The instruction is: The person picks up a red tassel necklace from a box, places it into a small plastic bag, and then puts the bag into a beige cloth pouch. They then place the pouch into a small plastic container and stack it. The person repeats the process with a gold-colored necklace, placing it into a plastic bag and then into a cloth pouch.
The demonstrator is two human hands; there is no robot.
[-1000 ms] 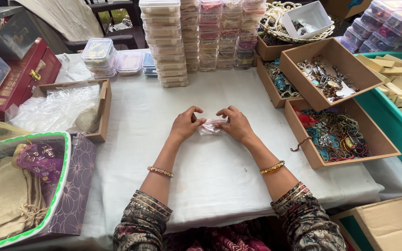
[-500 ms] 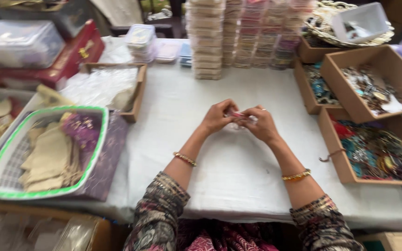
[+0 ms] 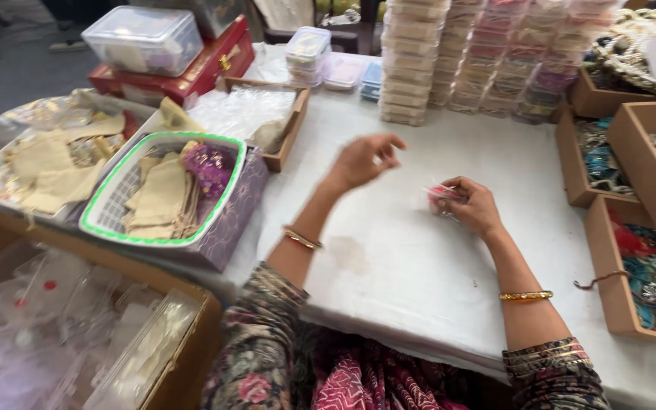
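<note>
Right hand (image 3: 474, 206) curled closed around small clear packet (image 3: 440, 199) with red contents, resting on white tablecloth (image 3: 419, 281); left hand (image 3: 364, 159), loosely open and empty, lifted at about 10 o'clock from packet, near but apart.

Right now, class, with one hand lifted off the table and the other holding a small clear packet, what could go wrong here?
1. The right hand alone grips the small packet; with the left hand lifted away, the packet might slip onto the white table cover.
2. The left hand hovers near the tall stacks of small boxes; a wide sweep might topple them.
3. The basket with the green rim overhangs the table edge and might tip if nudged.
</note>
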